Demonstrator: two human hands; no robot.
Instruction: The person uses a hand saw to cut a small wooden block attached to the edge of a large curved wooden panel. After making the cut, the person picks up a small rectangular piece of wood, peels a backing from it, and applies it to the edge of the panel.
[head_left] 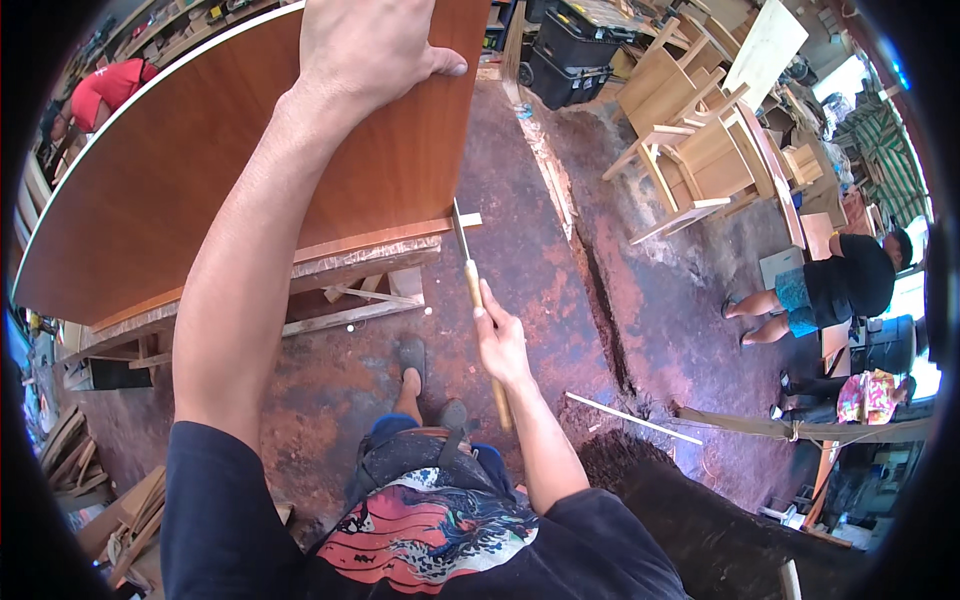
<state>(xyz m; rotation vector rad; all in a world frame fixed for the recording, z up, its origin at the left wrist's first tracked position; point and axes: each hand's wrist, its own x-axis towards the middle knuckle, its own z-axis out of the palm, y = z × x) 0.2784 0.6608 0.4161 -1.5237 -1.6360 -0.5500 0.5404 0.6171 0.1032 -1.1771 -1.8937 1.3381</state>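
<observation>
A large reddish-brown wood panel with a pale curved edge lies at the upper left. My left hand is flat on it, thumb stretched out; the other fingertips are cut off by the picture's top. My right hand is wrapped round the long wooden handle of a narrow-bladed saw, whose teeth are too small to make out. Its blade touches the panel's near right corner, beside the jutting end of a thin wood strip along the panel's near edge.
Under the panel is a rough wooden bench. Unfinished wooden chairs and black storage boxes stand beyond. A long crack runs through the floor, with a white stick near it. People are at right and upper left.
</observation>
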